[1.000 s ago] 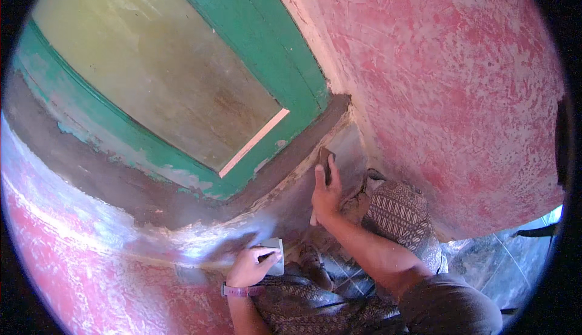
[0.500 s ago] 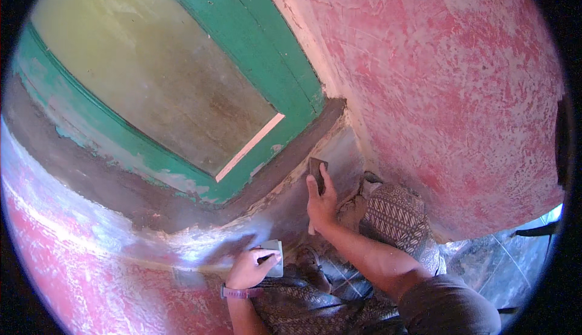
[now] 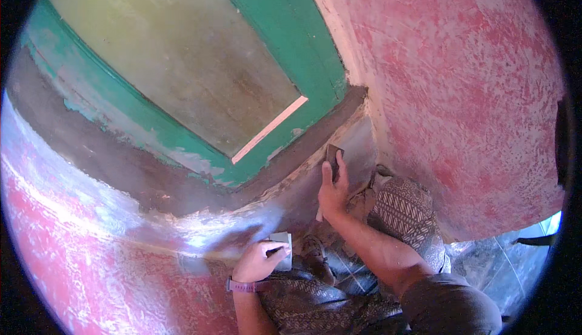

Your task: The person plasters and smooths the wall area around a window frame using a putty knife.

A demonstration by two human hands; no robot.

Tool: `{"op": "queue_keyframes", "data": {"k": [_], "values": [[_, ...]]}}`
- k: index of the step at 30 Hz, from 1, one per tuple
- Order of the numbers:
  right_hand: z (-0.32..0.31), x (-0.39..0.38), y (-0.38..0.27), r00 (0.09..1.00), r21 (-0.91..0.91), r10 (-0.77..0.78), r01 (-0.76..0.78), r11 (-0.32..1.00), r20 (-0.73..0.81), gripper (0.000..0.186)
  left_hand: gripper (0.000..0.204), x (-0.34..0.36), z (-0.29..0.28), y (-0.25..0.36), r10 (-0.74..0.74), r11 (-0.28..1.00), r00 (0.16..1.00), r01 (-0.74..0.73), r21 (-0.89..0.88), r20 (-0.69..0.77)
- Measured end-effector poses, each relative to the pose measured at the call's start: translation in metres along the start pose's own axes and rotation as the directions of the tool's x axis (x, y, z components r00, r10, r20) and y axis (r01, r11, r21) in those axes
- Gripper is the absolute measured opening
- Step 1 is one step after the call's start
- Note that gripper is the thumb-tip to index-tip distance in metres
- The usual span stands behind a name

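Observation:
My right hand (image 3: 333,197) is closed around a flat scraper. Its dark rectangular blade (image 3: 334,153) lies close to the smoothed grey plaster strip (image 3: 357,147) below the window ledge, near the corner; I cannot tell whether it touches. A pale end of the scraper shows below the palm. Farther left and lower, my left hand (image 3: 254,263) pinches a pale, flat rectangular plate (image 3: 283,251) between thumb and fingers, in front of the wall. Whether any filler lies on the plate is hard to make out. A band circles my left wrist.
Above is a green-framed window (image 3: 242,171) over a rough brown ledge (image 3: 151,183). A blotchy pink wall (image 3: 461,92) meets it at the right. Patterned cloth (image 3: 403,207) covers my legs, with a sandalled foot (image 3: 316,256) between them. Dark floor tiles (image 3: 497,262) show at right.
My view has shifted, so the window sits higher and farther right in the picture. Both hands keep the same holds and have moved only slightly against the wall.

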State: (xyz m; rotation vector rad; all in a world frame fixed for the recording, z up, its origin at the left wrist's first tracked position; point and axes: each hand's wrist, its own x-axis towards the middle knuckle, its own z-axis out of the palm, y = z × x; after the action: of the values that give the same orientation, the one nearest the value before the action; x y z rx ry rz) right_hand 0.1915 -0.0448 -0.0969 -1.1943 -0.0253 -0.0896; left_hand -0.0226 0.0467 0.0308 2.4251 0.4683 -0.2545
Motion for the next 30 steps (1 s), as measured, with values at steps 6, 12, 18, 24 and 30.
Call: {"op": "queue_keyframes", "data": {"k": [6,12,18,24,30], "values": [[-0.001,0.028,-0.055,0.902,0.351,0.430,-0.390,0.851,-0.042,0.062,0.034,-0.012,-0.003,-0.016,-0.004,1.000,1.000,0.004,0.000,-0.030],[-0.005,0.039,0.037,0.876,-0.459,-0.461,0.354,0.815,-0.143,0.057,0.034,-0.006,-0.005,-0.021,-0.009,0.998,0.999,0.006,-0.065,-0.045],[-0.015,0.019,0.022,0.999,-0.161,0.039,-0.043,0.986,-0.022,0.063,0.033,0.003,-0.001,-0.007,-0.004,0.999,1.000,0.003,-0.052,-0.024],[-0.022,0.045,-0.012,0.980,0.069,0.182,-0.177,0.982,-0.083,0.062,0.033,0.013,0.006,-0.001,0.102,0.995,0.994,-0.101,0.017,-0.048],[-0.008,0.046,-0.021,0.987,0.059,0.149,-0.146,0.988,-0.053,0.062,0.034,0.012,0.001,-0.004,0.025,0.999,0.998,-0.023,0.031,-0.054]]}}
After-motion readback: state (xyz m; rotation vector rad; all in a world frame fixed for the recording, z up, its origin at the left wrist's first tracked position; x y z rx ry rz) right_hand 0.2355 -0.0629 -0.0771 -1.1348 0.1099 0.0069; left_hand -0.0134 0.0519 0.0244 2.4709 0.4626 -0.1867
